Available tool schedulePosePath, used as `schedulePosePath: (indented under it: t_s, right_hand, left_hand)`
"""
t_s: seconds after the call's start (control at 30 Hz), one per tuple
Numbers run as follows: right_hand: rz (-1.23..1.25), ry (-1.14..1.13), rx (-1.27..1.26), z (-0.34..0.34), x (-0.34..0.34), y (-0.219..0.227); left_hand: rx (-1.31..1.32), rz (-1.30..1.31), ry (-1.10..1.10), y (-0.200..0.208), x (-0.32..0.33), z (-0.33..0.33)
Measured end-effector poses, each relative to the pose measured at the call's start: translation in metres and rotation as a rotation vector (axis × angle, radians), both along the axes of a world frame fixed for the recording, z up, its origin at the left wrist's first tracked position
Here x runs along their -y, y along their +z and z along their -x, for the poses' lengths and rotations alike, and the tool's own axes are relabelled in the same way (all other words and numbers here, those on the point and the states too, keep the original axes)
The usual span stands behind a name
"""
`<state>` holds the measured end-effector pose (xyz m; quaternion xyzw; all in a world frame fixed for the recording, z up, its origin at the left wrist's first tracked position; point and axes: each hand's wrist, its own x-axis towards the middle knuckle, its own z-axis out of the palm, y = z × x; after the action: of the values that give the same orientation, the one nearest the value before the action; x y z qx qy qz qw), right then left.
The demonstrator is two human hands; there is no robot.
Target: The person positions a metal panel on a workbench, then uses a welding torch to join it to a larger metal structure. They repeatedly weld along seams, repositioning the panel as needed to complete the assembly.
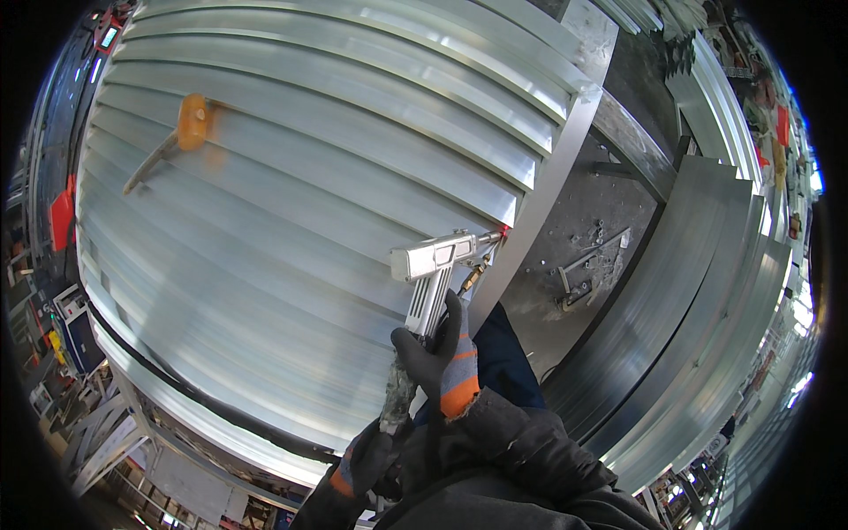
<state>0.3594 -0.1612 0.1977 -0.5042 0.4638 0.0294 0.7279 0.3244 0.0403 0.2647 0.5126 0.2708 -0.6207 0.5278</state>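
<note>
My right hand (442, 353), in a black, grey and orange work glove, grips the handle of a silver handheld welding gun (437, 258). A red spot glows at the gun's tip, which meets the end of a slat at the frame's side rail (539, 194). Beneath the nozzle runs a thin brass-coloured fitting (474, 279). Lower down, close to my body, my gloved left hand (367, 461) is closed around the gun's wrapped cable (399, 393); its fingers are partly hidden. The large panel of overlapping silver metal slats (265, 265) spreads out under the gun.
A mallet with an orange head (193, 122) lies on the slats at the far left. Long metal profiles (671, 309) are stacked at the right. Between them and the panel, scraps and small metal parts (592, 269) lie on a dark surface. A black cable (203, 397) follows the panel's near-left edge.
</note>
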Motion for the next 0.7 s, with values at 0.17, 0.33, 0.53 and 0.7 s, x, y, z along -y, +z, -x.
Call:
schedulePosePath:
  t_s: [0.17,0.33,0.53,0.7]
  right_hand:
    - [0.024,0.066,-0.033,-0.004,0.004,0.003]
    - [-0.101,-0.006,0.004,-0.009,0.008,0.011]
    - [-0.06,0.028,-0.021,-0.01,0.009,0.012]
    - [-0.044,0.025,-0.03,-0.007,0.005,0.009]
  left_hand:
    - [0.016,0.025,-0.119,0.001,0.002,-0.006]
    - [0.02,-0.022,-0.087,0.001,0.0,-0.007]
    - [-0.002,-0.047,-0.041,0.002,0.005,-0.007]
    - [0.046,-0.041,-0.181,0.004,0.008,-0.013]
